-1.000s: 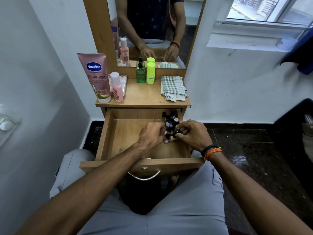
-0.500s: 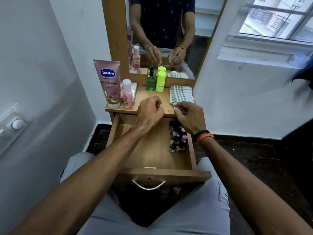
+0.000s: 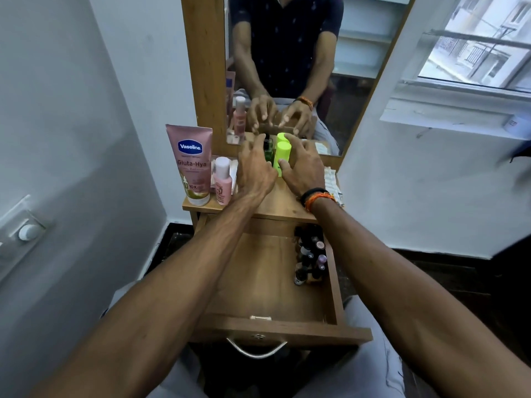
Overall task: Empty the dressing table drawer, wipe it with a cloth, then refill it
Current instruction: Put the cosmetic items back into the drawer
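A: Change since a second ago: both hands have left the open drawer (image 3: 267, 285) and gone up to the tabletop (image 3: 280, 206), at the two bottles by the mirror (image 3: 313, 53).

B: Head view, hands?

A: Left hand (image 3: 254, 170): fingers spread, reaching at the dark green pump bottle (image 3: 268, 149); cannot tell if it touches. Right hand (image 3: 304, 170): fingers spread around the neon yellow-green bottle (image 3: 282, 155), thumb against its lower front, not closed on it. The two hands sit just beside each other, with the bottles between them. Black and orange wristbands (image 3: 317, 196) on the right wrist.

B: Drawer?

A: Pulled out over the person's lap, metal handle (image 3: 256, 350) at the front. A cluster of small nail polish bottles (image 3: 311, 255) stands along its right wall; the rest of the floor is bare wood.

B: Tabletop items?

A: Pink Vaseline tube (image 3: 192, 165) upright at the left edge, small pink bottle (image 3: 223, 180) just beside it. Checked cloth (image 3: 330, 179) at the right edge, mostly hidden behind the right hand.

B: Surroundings?

A: Window (image 3: 474, 50) upper right, wall switch (image 3: 27, 232) at left.
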Available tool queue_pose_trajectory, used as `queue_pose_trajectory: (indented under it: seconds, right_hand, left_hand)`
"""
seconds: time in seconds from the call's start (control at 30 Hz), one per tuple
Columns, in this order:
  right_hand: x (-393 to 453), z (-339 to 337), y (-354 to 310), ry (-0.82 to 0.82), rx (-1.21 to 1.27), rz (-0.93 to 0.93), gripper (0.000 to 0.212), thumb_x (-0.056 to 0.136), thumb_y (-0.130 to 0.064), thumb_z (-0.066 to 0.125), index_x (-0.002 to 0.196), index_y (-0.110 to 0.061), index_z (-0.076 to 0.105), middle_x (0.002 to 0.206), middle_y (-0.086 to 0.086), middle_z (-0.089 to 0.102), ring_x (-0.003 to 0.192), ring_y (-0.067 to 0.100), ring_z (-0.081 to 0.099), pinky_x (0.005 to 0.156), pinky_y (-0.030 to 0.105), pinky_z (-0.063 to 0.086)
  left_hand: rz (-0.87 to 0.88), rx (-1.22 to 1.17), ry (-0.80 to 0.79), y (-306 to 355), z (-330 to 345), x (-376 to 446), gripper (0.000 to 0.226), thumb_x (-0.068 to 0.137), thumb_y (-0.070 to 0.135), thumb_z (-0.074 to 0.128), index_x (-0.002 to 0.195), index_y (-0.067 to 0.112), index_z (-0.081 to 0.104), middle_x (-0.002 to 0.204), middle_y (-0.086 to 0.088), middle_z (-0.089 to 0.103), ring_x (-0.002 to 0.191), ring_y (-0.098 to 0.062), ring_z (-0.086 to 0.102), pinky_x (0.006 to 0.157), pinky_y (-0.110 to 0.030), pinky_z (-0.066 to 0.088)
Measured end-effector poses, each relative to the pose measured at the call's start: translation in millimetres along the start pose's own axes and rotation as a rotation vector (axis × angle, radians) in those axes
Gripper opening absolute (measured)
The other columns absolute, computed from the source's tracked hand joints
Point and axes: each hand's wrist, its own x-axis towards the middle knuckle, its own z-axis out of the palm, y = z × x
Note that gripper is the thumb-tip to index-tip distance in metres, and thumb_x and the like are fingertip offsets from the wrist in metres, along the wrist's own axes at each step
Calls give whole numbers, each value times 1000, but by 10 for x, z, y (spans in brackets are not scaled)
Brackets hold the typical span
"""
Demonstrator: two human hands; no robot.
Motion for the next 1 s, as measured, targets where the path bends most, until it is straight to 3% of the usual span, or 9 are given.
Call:
queue_pose_trajectory:
  seconds: [0.1, 0.27, 0.37, 0.57, 0.8, 0.9, 1.0]
  right_hand:
    - [130, 34, 0, -53, -50, -20, 61, 87, -25, 65, 146, -27, 47, 124, 11, 51, 112, 28, 54, 96, 38, 47]
    - [225, 88, 42, -156, -143, -39, 58, 89, -29, 65, 144, -22, 50, 129, 12, 47, 118, 31, 51, 103, 39, 43]
    - [223, 112, 54, -159, -145, -38, 56, 89, -30, 66, 142, -23, 50, 127, 12, 47, 116, 29, 51, 100, 37, 43]
    - [192, 143, 69, -110, -99, -24, 46, 90, -27, 65, 134, -22, 53, 120, 12, 54, 108, 28, 55, 91, 36, 47]
    - [167, 146, 103, -81, -77, -14, 41, 92, -28, 66, 130, -25, 54, 112, 9, 61, 103, 25, 57, 83, 31, 42]
    - [151, 143, 109, -57, -47, 13, 43, 89, -29, 68, 130, -24, 54, 109, 7, 62, 99, 22, 58, 78, 27, 39]
    - [133, 143, 124, -44, -15, 36, 49, 88, -30, 70, 133, -21, 52, 114, 6, 64, 102, 22, 59, 82, 30, 45]
  left_hand:
    - [6, 47, -51, 19, -4, 79, 70, 78, -3, 60, 145, 14, 48, 141, -16, 47, 125, -34, 51, 97, -40, 49]
    - [21, 91, -118, -35, -24, 148, 71, 77, -7, 59, 145, 9, 49, 137, -15, 53, 126, -32, 51, 101, -36, 43]
    - [34, 84, -93, -45, -17, 169, 65, 77, -7, 60, 140, 8, 54, 133, -14, 57, 123, -31, 53, 99, -35, 45]
    - [39, 57, -13, -20, 36, 214, 32, 79, -3, 63, 105, 14, 55, 97, -8, 64, 86, -24, 60, 74, -45, 55]
    - [47, -19, 8, -60, 71, 252, 29, 78, 1, 68, 95, 18, 53, 88, -1, 65, 81, -22, 63, 69, -43, 58]
    - [2, -89, 25, -73, 77, 253, 24, 76, 1, 72, 94, 13, 60, 90, -1, 68, 84, -21, 64, 72, -40, 57]
    - [-32, -115, 18, -107, 91, 239, 24, 77, 2, 74, 98, 10, 67, 98, -3, 72, 92, -19, 65, 79, -34, 54]
